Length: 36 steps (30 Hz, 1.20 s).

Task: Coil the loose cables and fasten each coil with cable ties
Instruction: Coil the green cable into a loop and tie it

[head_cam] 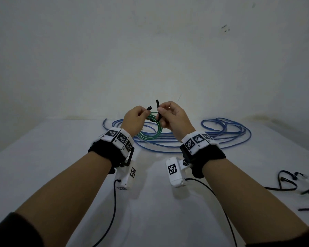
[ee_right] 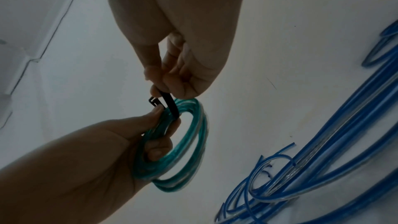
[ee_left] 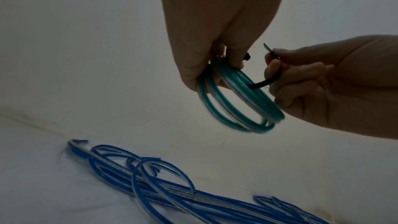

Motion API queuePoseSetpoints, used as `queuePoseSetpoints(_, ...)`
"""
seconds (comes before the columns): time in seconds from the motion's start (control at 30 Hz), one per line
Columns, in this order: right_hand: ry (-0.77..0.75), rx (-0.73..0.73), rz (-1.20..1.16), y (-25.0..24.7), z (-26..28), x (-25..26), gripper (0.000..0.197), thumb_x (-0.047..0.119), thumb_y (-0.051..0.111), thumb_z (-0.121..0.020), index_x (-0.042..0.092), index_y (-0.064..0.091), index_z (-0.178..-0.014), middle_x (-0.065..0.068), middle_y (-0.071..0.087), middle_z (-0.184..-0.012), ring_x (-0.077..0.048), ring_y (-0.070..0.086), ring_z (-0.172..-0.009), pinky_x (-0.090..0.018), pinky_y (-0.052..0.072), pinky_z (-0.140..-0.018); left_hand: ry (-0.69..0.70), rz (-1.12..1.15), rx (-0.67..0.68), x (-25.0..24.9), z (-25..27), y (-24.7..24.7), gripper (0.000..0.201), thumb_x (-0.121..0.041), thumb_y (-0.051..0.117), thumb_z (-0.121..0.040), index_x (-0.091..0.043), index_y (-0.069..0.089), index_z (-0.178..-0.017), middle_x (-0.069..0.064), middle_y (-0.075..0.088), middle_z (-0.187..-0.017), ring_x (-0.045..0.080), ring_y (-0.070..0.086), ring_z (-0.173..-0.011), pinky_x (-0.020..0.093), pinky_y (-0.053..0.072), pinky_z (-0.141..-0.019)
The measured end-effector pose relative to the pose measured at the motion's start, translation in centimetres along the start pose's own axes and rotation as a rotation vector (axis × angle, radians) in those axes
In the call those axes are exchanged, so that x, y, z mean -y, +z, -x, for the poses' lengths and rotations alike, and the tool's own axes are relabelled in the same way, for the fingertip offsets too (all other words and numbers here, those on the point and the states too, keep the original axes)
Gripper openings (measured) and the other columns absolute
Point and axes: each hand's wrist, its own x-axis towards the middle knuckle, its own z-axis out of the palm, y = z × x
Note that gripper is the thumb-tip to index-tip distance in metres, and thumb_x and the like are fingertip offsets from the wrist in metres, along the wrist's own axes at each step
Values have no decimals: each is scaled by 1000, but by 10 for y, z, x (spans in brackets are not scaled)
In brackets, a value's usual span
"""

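item 1, left hand (head_cam: 134, 116): at frame centre of the head view we find it raised above the table, fingers curled round the green coil (head_cam: 150, 130) at its upper rim, thumb and forefinger also pinching the head end of the black cable tie (head_cam: 158, 113). the right wrist view gives us what the head view hides: fingers (ee_right: 160, 147) threaded through the coil's opening, the tie's square head (ee_right: 153, 102) standing just above the thumb tip.

item 2, right hand (head_cam: 173, 117): just right of the first, we see it pinching the tie's strap between thumb and forefinger, the other fingers curled in. the free tip points up in the head view; the left wrist view shows the strap (ee_left: 267, 81) bending down from that pinch and passing in behind the coil's strands.

item 3, green coil: several turns of green-and-clear cable, held in the air between both hands, hanging below them.

item 4, blue cables (head_cam: 191, 139): loose on the white table (head_cam: 43, 157) behind the hands, spread across the middle of the head view; cut ends and loops show at lower left in the left wrist view and along the right edge in the right wrist view.

item 5, spare black ties (head_cam: 292, 182): at the right edge of the head view only, blurred, lying on the table.
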Motion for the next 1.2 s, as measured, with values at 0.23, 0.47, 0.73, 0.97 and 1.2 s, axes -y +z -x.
queuePoseSetpoints(0.23,45,-1,10,0,3,0,26,19,52,-95,7,56,-72,-11,52,-61,-9,32,-38,-18,28,-40,81,88,-119,-7,6,4,5,-12,56,-90,-13,56,-86,-10,52,-70,0,48,-65,7,37,-60)
queuePoseSetpoints(0.47,64,-33,49,-11,8,-1,12,9,60,-89,1,56,-81,-11,56,-61,-8,38,-37,-18,34,-41,128,81,-97,-13,11,6,6,-9,58,-89,-14,56,-85,-12,52,-70,-1,48,-64,4,36,-58)
queuePoseSetpoints(0.73,53,-52,84,-16,10,1,10,8,60,-89,-1,58,-84,-12,56,-62,-6,40,-37,-17,36,-41,170,46,-37,-19,15,9,4,-9,59,-89,-10,58,-85,-10,53,-69,0,49,-64,4,38,-58)
queuePoseSetpoints(0.97,34,-60,85,-17,13,2,10,8,60,-89,-2,59,-86,-11,56,-62,-7,40,-38,-18,35,-42,203,-12,-15,-21,17,9,8,-11,58,-89,-12,55,-82,-6,53,-68,5,46,-62,7,35,-56)
queuePoseSetpoints(1.2,52,-110,72,-19,14,-2,9,8,62,-87,-1,59,-86,-9,56,-60,-7,42,-38,-18,38,-43,304,-184,60,-23,20,8,16,-9,55,-90,-13,47,-76,-7,44,-61,6,37,-56,12,28,-52)
